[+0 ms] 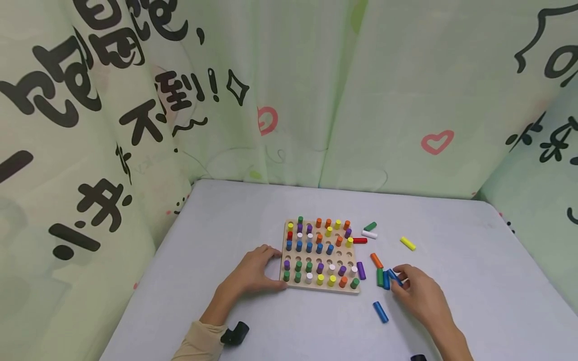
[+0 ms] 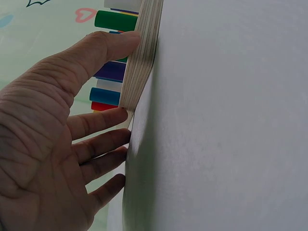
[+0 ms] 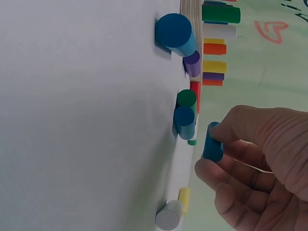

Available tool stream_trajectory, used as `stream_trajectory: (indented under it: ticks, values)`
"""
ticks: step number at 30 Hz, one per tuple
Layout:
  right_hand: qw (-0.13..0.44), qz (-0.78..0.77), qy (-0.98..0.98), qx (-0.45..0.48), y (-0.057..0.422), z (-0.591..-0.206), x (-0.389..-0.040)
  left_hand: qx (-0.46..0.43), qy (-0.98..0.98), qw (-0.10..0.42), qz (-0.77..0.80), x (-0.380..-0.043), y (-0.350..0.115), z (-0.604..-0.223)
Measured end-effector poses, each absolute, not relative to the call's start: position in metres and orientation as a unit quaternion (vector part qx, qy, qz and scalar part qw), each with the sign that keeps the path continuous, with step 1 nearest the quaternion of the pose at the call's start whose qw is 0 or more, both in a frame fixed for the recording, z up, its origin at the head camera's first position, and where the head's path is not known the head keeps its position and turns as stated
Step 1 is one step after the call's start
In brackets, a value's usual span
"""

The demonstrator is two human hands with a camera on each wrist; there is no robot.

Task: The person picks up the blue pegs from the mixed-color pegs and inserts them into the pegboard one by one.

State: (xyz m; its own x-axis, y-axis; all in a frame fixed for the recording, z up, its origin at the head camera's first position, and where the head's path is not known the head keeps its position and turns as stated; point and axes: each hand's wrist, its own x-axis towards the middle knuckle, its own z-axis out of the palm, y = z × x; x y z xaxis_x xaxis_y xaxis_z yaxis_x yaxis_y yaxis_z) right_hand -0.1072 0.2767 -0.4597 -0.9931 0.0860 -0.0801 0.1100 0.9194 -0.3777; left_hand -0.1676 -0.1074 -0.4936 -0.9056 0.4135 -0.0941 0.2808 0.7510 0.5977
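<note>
A wooden peg board [image 1: 324,260] stands on the table, with coloured pegs upright in many of its holes. My left hand [image 1: 257,271] touches its left side, thumb at the near corner and fingers spread along the edge. In the left wrist view the thumb lies against the layered wooden edge [image 2: 137,72]. Right of the board, my right hand [image 1: 420,293] pinches a blue peg [image 3: 213,143] between thumb and fingertips, raised over the table in the right wrist view. Close by lie another blue peg [image 1: 386,281], a green peg [image 1: 380,277] and an orange peg [image 1: 376,260].
Loose on the table are a nearer blue peg [image 1: 381,312], a purple peg [image 1: 360,271], a red peg [image 1: 360,240], a white peg [image 1: 369,234], a far green peg [image 1: 370,226] and a yellow peg [image 1: 408,243]. A printed curtain [image 1: 384,100] hangs behind the table.
</note>
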Motion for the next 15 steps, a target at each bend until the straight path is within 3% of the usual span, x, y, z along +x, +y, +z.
stream_trajectory:
  ticks: [15]
  values:
    - [-0.009, -0.207, 0.978, 0.005, 0.257, -0.453, -0.116, 0.191, 0.93, 0.107, 0.295, -0.167, -0.108, -0.492]
